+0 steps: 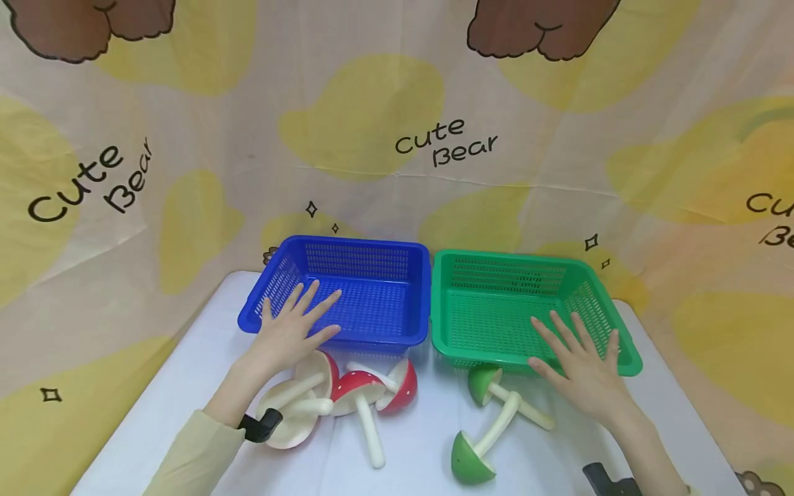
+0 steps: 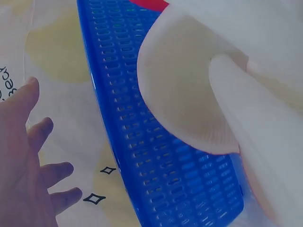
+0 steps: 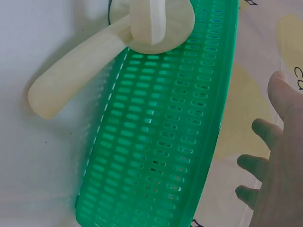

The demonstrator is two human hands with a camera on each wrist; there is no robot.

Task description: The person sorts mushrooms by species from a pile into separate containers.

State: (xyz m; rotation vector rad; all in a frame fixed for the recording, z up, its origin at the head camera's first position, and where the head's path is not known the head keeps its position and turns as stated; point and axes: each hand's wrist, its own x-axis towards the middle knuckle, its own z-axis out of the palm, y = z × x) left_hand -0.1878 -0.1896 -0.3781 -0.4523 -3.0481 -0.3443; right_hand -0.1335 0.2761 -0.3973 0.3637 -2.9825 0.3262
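- Spreading left hand (image 1: 291, 332) and right hand (image 1: 582, 370) wide, gripping nothing.
- Possibly disturbing red mushrooms (image 1: 356, 386) by lowering left hand.
- Possibly dragging overlapping green mushrooms (image 1: 500, 421) by pulling one.

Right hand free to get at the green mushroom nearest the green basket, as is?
Probably yes. The right hand holds nothing, and that green mushroom lies to its left with the stem's end uncovered. The other green mushroom overlaps the stem, so might get nudged.
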